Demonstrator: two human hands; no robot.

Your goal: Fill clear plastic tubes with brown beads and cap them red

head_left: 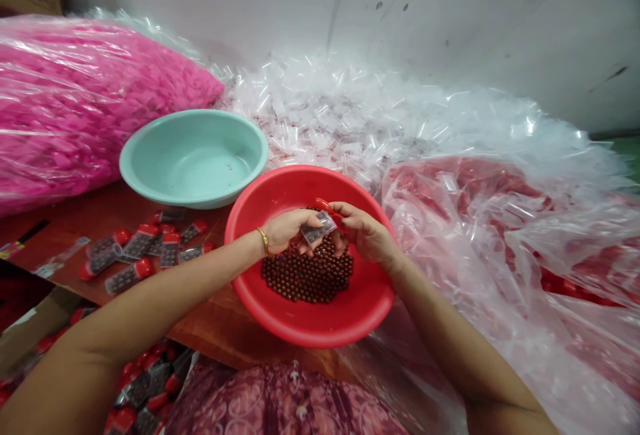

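Red plastic basin [313, 337] of brown beads [303, 283], your left hand [286, 229] grasping clear box [320, 227], right hand [373, 238] red cap [325, 205], mint bowl [197, 155] alongside.

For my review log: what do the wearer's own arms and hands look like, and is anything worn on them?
The left hand and right hand are ungloved, and no sleeves show on either arm. A thin gold-coloured bracelet circles the left wrist; none shows on the right.
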